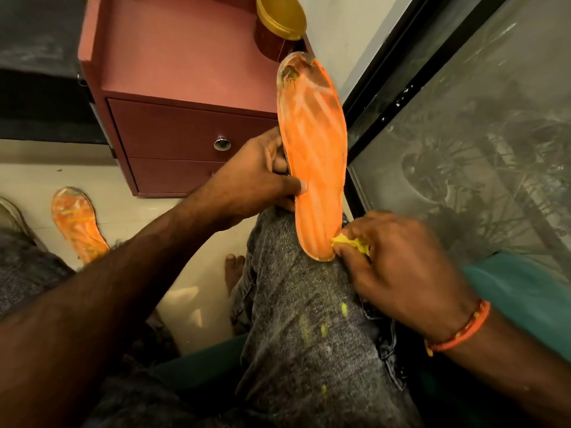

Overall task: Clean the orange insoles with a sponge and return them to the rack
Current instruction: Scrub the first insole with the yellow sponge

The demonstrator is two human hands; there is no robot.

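**Two insoles, one sponge, two hands at work**

Clearly two orange insoles show. One insole (312,156) stands propped on the person's right knee (293,242), gripped at its edge by the left hand (256,177), thumb across its face. The right hand (398,267) pinches one yellow sponge (352,244) against its heel end. The second insole (77,223) lies on the floor (148,211), beside one red cabinet (185,88) bearing one gold-lidded jar (279,23).

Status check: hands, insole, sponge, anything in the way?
Left hand grips insole mid-length, heel end on knee. Right hand pinches yellow sponge at heel edge. Toe end still grimy. Second insole on floor. Nothing blocking.
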